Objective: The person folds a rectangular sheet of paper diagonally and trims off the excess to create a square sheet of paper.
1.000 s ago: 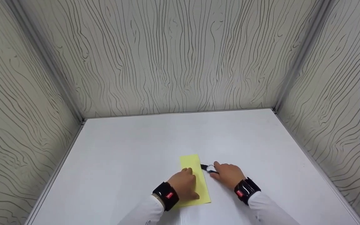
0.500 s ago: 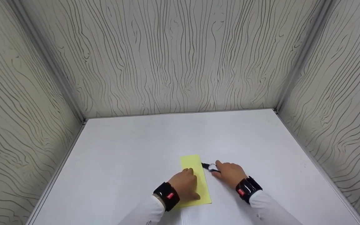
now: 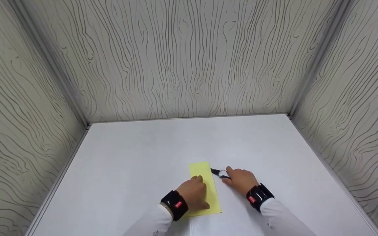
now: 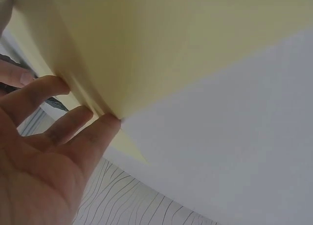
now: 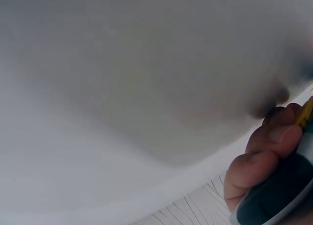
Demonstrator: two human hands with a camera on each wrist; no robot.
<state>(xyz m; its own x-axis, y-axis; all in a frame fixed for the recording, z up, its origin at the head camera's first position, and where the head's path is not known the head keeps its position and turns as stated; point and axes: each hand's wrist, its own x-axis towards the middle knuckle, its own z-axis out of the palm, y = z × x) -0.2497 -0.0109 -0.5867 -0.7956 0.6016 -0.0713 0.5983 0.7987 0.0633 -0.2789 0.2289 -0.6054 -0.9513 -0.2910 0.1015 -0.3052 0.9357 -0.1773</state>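
In the head view, a strip of yellow paper (image 3: 211, 193), apparently folded, lies on the white table. My left hand (image 3: 192, 193) rests on it, fingertips pressing; the left wrist view shows those fingertips along the crease of the paper (image 4: 161, 44). At the right edge of the paper, my right hand (image 3: 241, 182) grips a hand tool (image 3: 221, 174) with a dark front end and a pale ring-like middle. Its dark green and white handle (image 5: 274, 191) appears in the right wrist view, fingers curled round it. The tool's kind is unclear. Its dark tip meets or nearly meets the paper's edge.
The white tabletop (image 3: 143, 147) spreads around the paper. Wood-grain patterned panels (image 3: 189, 59) enclose it at the back and both sides, with grey metal strips at the corners. Both wrists wear black straps.
The tool and my right hand have shifted slightly toward the far end of the paper's right edge. My left hand and the paper stay almost in place.
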